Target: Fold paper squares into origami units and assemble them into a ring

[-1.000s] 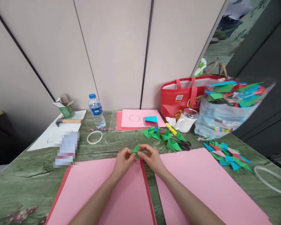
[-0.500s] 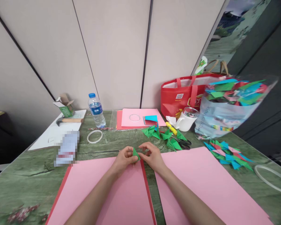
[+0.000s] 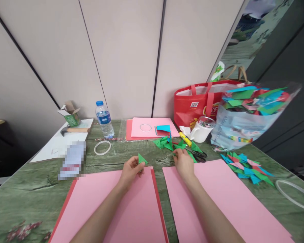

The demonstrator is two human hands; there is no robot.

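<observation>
Between the thumb and fingers of my left hand (image 3: pixel 131 171) is a small green folded paper triangle (image 3: pixel 142 159), held just above the far right corner of the left pink sheet (image 3: pixel 111 209). My right hand (image 3: pixel 184 164) is at the near side of several green folded paper pieces (image 3: pixel 179 145), over the far left part of the right pink sheet (image 3: pixel 218 195). Its fingers are bent together; whatever lies at their tips is mostly hidden. Black-handled scissors (image 3: pixel 200 155) lie just right of it, partly under a green piece.
Behind are a yellow glue stick (image 3: pixel 185 139), a white mug (image 3: pixel 202 131), a red bag (image 3: pixel 186 104) and a clear bag of folded paper (image 3: pixel 238 125). A water bottle (image 3: pixel 104 119), white ring (image 3: pixel 102 147) and hammer (image 3: pixel 76 130) are left. Coloured folded pieces (image 3: pixel 248 167) lie right.
My right hand has moved away from the green triangle, right and forward to the green pieces. My left hand has shifted slightly left, still holding the triangle.
</observation>
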